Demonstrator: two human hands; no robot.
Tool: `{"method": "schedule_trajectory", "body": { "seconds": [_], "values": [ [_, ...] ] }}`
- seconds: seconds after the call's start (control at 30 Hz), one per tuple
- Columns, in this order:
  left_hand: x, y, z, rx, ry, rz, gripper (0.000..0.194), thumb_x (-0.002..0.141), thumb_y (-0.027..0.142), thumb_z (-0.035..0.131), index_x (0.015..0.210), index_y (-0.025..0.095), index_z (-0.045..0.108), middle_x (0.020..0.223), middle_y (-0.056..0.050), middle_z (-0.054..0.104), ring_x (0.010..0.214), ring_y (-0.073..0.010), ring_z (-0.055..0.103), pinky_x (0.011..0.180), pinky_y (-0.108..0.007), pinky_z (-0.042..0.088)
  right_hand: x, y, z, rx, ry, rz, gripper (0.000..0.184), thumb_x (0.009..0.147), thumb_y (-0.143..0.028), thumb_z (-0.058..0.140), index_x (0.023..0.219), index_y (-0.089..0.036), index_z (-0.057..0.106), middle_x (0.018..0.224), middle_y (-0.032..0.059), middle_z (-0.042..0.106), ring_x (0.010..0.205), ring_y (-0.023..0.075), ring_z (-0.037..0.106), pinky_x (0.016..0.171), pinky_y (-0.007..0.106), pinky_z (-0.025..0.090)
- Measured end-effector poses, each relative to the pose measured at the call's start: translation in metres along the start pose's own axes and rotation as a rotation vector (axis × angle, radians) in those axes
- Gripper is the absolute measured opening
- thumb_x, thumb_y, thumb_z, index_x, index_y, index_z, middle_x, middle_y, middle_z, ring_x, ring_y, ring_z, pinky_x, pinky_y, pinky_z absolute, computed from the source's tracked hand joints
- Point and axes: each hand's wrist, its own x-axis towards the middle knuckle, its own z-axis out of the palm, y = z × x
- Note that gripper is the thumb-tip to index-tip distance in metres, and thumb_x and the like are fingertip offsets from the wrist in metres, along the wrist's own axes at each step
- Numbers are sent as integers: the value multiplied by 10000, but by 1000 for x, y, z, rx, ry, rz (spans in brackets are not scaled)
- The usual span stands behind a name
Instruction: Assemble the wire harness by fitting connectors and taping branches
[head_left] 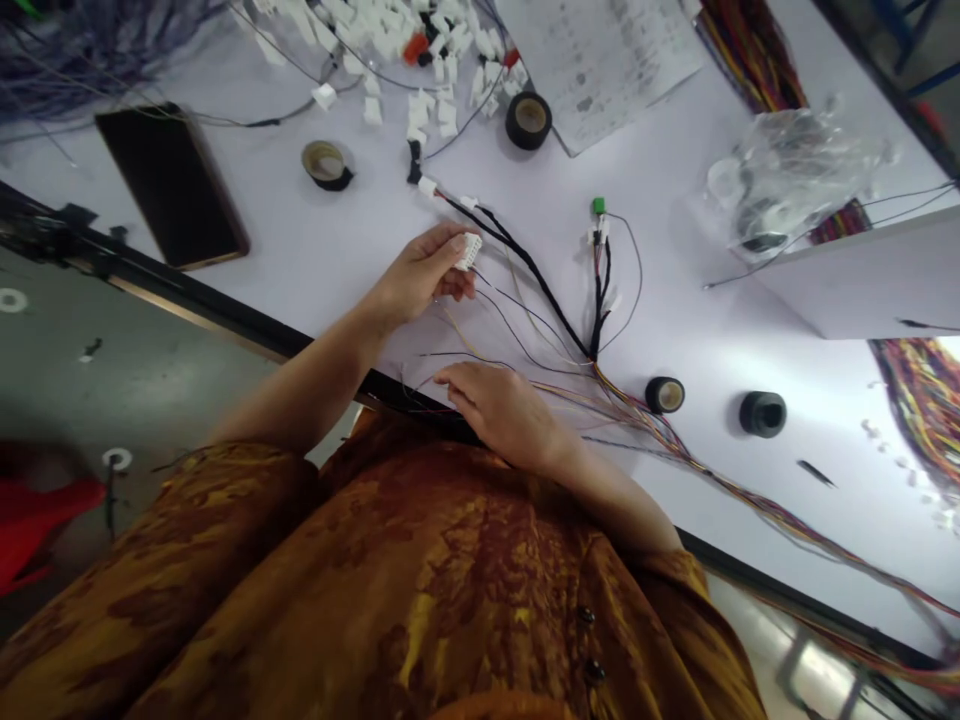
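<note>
While the left hand pinches a small white multi-pin connector between thumb and curled fingers, the right hand lies palm-down with its fingers open and extended, resting on thin loose wires just beside the bench edge. Both forearms reach out from the sleeves of an orange-brown patterned shirt. That connector sits at the end of a wire harness, whose black-wrapped trunk runs to a split near the hands, and a smaller black branch rises to a green connector. Beyond the split, a long fan of multicoloured wires trails off across the white workbench and over its near edge. Three rolls of black tape sit about the bench: one just above those coloured wires, the others farther out, and a black cylindrical spool stands to the right. Farther still lie a dark smartphone, a heap of white connectors — a few orange ones among them — a printed sheet, and a clear plastic bag holding something dark.
</note>
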Motion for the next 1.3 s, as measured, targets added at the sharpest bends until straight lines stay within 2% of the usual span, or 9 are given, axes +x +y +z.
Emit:
{"method": "schedule_trajectory", "body": {
  "seconds": [0.07, 0.17, 0.27, 0.37, 0.53, 0.73, 0.9, 1.1, 1.3],
  "values": [
    [-1, 3, 2, 8, -3, -29, 219, 998, 360, 539, 1116, 183, 591, 667, 23, 625, 554, -96, 647, 526, -194, 468, 10, 1, -1, 6, 61, -20, 163, 981, -218, 492, 1023, -219, 649, 984, 32, 727, 906, 157, 660, 820, 283, 484],
    [-2, 7, 4, -10, 9, -45, 205, 1001, 349, 533, 1091, 175, 594, 634, 29, 610, 525, -89, 625, 515, -186, 455, 21, 10, -18, 65, 304, -22, 93, 941, -202, 548, 873, -208, 611, 837, -2, 668, 792, 130, 616, 763, 272, 464],
    [-3, 9, 3, -61, -33, -55, 212, 978, 350, 573, 1073, 166, 614, 616, 29, 601, 498, -80, 589, 502, -183, 443, 33, 25, -35, 95, 543, -23, 85, 916, -176, 550, 843, -206, 583, 807, -11, 622, 755, 119, 569, 740, 271, 456],
    [-5, 7, 1, -129, -82, -63, 267, 941, 383, 627, 1092, 164, 643, 620, 25, 592, 505, -76, 567, 513, -186, 446, 47, 43, -39, 106, 657, -19, 88, 913, -187, 546, 830, -203, 569, 803, -8, 606, 736, 115, 547, 729, 274, 449],
    [-4, 4, -4, -261, -140, -60, 327, 886, 399, 700, 1104, 158, 671, 630, 13, 589, 524, -80, 559, 516, -191, 450, 63, 65, -24, 187, 686, 23, 104, 916, -238, 541, 825, -198, 571, 777, -5, 593, 712, 112, 538, 698, 264, 444],
    [-3, 4, -3, -258, -118, -69, 307, 882, 387, 707, 1088, 161, 675, 669, 7, 606, 531, -79, 575, 520, -189, 475, 64, 66, -17, 231, 735, 20, 133, 930, -303, 547, 870, -198, 602, 820, 12, 615, 745, 124, 564, 702, 274, 443],
    [-3, 5, -1, -173, -106, -54, 290, 889, 411, 694, 1048, 169, 678, 669, 4, 606, 532, -88, 585, 525, -201, 493, 66, 69, -13, 217, 747, 21, 143, 940, -310, 544, 872, -204, 611, 825, 11, 607, 736, 126, 548, 704, 284, 433],
    [-3, 2, -2, -77, -118, -25, 374, 867, 472, 708, 1077, 165, 667, 668, 4, 621, 535, -94, 602, 531, -209, 509, 66, 70, -10, 122, 765, 43, 167, 940, -282, 547, 803, -209, 611, 786, 4, 571, 723, 126, 527, 699, 278, 426],
    [-3, 2, -2, 27, -114, 10, 367, 867, 458, 710, 1079, 163, 662, 683, 14, 621, 521, -81, 607, 517, -189, 499, 67, 68, -9, 281, 709, 79, 173, 890, -254, 558, 725, -201, 552, 718, -24, 514, 669, 107, 463, 675, 268, 401]
  ]
}}
